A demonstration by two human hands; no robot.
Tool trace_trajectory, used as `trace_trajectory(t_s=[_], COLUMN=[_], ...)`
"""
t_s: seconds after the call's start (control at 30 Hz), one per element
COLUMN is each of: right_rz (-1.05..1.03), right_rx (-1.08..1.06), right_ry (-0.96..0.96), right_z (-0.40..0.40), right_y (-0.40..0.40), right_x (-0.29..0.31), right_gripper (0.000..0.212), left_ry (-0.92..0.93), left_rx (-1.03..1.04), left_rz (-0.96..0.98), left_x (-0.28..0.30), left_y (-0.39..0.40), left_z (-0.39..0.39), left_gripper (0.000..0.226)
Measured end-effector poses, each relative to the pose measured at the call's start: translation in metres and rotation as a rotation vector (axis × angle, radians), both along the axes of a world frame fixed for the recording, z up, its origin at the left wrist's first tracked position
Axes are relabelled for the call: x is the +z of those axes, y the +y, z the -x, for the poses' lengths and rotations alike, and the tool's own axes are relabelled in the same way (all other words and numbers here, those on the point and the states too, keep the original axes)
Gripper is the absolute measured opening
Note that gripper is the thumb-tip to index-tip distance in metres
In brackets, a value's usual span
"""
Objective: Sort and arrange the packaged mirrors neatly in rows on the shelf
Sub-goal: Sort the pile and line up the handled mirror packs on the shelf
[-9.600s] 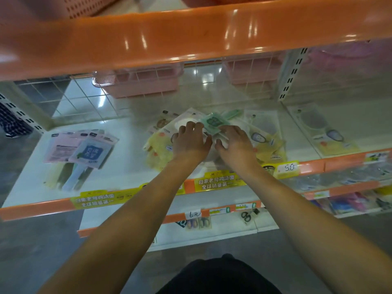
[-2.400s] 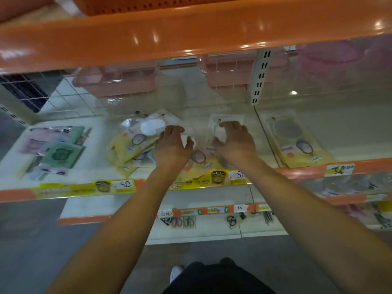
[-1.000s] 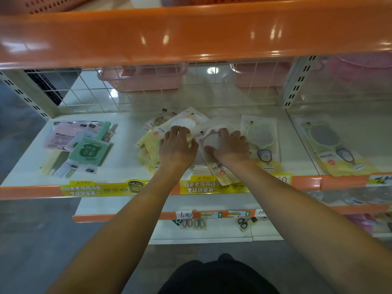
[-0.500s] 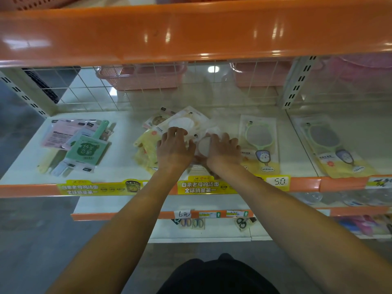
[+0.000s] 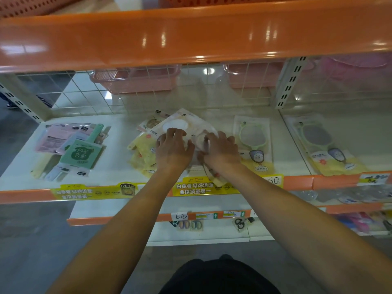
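Overhead, an orange shelf edge [image 5: 191,35] spanned the white shelf [image 5: 118,132] backed by wire grid [image 5: 84,96]. Both hands, left hand [image 5: 172,150] and right hand [image 5: 221,151], pressed side by side on the loose mirror packets [image 5: 148,149]; whether they gripped, I cannot tell.

Shelf [image 5: 118,132]: white, smooth, matt, looks like painted metal. Shelf edge [image 5: 191,32] above: orange, glossy, with bright highlights. Back grid [image 5: 84,96]: thin white wire. Upright [image 5: 288,83]: slotted pale metal. Baskets [image 5: 135,81]: pink perforated plastic. Mirror packs [image 5: 252,143]: clear glossy film over printed card; mirror frames inside look like smooth pale-green plastic. Left packs [image 5: 78,153]: matt printed card in film. Price strip [image 5: 197,187]: glossy yellow printed label. Floor [image 5: 31,240]: grey, dull.
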State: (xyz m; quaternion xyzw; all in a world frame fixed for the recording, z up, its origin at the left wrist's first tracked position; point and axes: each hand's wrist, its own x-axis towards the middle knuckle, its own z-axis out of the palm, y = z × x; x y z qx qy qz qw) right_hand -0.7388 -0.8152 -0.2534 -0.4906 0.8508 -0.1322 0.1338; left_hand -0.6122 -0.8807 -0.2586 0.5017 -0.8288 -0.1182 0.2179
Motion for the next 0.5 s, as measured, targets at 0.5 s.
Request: trace_trajectory(t_s=[0.5], right_rz=[0.145], right_rx=[-0.207], right_ry=[0.097], right_z=[0.105], right_y=[0.045], right_x=[0.035], right_gripper=[0.053], left_ry=[0.048], left_rx=[-0.124], left_rz=[0.035], left_x=[0.015], left_y=[0.035], left_z=[0.091], left_gripper=[0.038])
